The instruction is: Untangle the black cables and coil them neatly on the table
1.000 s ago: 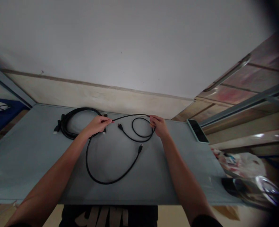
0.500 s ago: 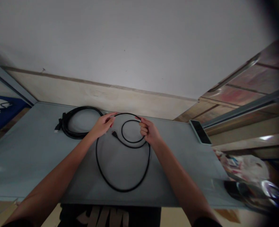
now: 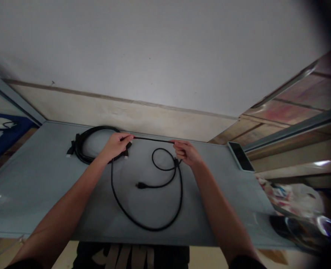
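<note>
A black cable (image 3: 154, 140) is stretched nearly straight between my two hands near the back of the table. My left hand (image 3: 117, 145) pinches it at one end of the stretch, beside the coiled cables. At the other end, my right hand (image 3: 186, 151) grips it with curled fingers. The rest of the cable hangs or lies in a wide loop (image 3: 147, 228) toward me. A smaller loop hangs by my right hand, and a black plug (image 3: 141, 185) lies inside the wide loop.
Coiled black cables (image 3: 83, 147) with plugs lie at the back left of the grey table (image 3: 28, 179). A phone (image 3: 240, 156) rests at the right edge. A dark cylindrical object (image 3: 291, 228) stands at the front right. Behind rises a white wall (image 3: 154, 56).
My hands have moved apart, and the cable between them has gone from a curve to a taut line. The plug has shifted toward me; my left hand has closed on the cable.
</note>
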Available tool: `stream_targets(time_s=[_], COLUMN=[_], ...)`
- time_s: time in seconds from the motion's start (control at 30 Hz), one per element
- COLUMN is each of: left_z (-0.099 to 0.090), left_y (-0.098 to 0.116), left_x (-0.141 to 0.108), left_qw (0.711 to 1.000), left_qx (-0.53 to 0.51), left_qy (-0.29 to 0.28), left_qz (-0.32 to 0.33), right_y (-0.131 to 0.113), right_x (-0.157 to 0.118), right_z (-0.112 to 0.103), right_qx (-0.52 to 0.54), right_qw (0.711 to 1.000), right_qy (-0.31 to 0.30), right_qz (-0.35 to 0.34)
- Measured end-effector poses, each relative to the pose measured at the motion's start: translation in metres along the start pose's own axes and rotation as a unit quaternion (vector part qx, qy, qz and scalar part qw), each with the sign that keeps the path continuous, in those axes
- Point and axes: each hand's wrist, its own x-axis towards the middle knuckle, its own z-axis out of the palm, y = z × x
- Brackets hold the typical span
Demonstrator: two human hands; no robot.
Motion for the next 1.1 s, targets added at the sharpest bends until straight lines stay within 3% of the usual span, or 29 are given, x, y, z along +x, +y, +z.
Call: stream_targets(time_s=[0.23,0.37,0.5,0.6,0.73,0.9,1.0,1.1], left_z=[-0.033,-0.04,-0.029,-0.018,-0.002,0.023,0.035,0.034], left_y=[0.002,0.001,0.003,0.004,0.006,0.006,0.004,0.002], left_x=[0.004,0.001,-0.004,-0.006,-0.009,-0.015,-0.017,-0.015], left_qw=[0.997,0.999,0.996,0.994,0.996,0.98,0.966,0.966], left_qx=[-0.029,-0.035,-0.053,-0.043,0.0,0.135,0.172,0.183], left_qy=[0.063,0.029,-0.059,-0.095,-0.09,-0.093,-0.078,-0.067], left_qz=[0.035,0.018,-0.031,-0.029,0.014,0.114,0.177,0.172], right_y=[-0.01,-0.008,-0.003,0.002,0.011,0.019,0.017,0.011], right_x=[-0.001,0.001,0.007,0.008,0.001,-0.007,-0.009,-0.009], right_z=[-0.034,-0.039,-0.029,-0.011,0.023,0.057,0.059,0.046], right_qx=[0.03,0.07,0.134,0.149,0.098,0.053,0.018,-0.021], right_qw=[0.998,0.993,0.986,0.988,0.991,0.996,0.996,0.994], right_qy=[0.04,0.061,0.064,0.021,-0.065,-0.073,-0.084,-0.104], right_qz=[-0.046,-0.072,-0.074,-0.028,0.057,0.025,0.018,0.019])
